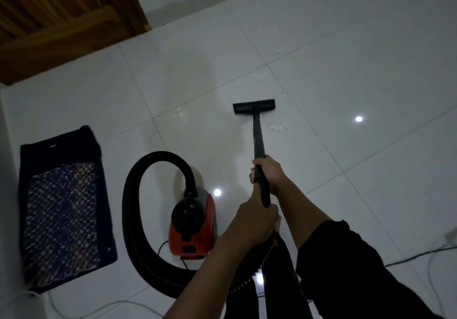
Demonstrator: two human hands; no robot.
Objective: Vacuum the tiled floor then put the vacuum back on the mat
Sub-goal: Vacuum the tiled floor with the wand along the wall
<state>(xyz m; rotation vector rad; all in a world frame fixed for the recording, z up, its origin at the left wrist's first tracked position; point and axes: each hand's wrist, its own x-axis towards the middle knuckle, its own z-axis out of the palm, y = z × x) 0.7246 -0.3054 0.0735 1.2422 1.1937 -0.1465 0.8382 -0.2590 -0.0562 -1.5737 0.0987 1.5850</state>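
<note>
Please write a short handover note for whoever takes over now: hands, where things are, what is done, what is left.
Right hand grips the black vacuum wand ahead; left hand grips its hose end.
Black floor head rests on the white tiled floor; white crumbs lie beside the wand.
Red canister vacuum stands off the dark patterned mat.
Done: nothing finished. Left: crumbs, then vacuum onto mat.

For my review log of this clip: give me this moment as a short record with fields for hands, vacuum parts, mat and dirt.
left hand: grips wand at its near end
right hand: grips wand further along
nozzle: flat on the tiled floor
debris: white crumbs right of the wand, behind the nozzle
mat: dark, patterned, lying at left
vacuum body: red, on the floor beside the mat, not on it
stage: vacuuming not finished
</note>
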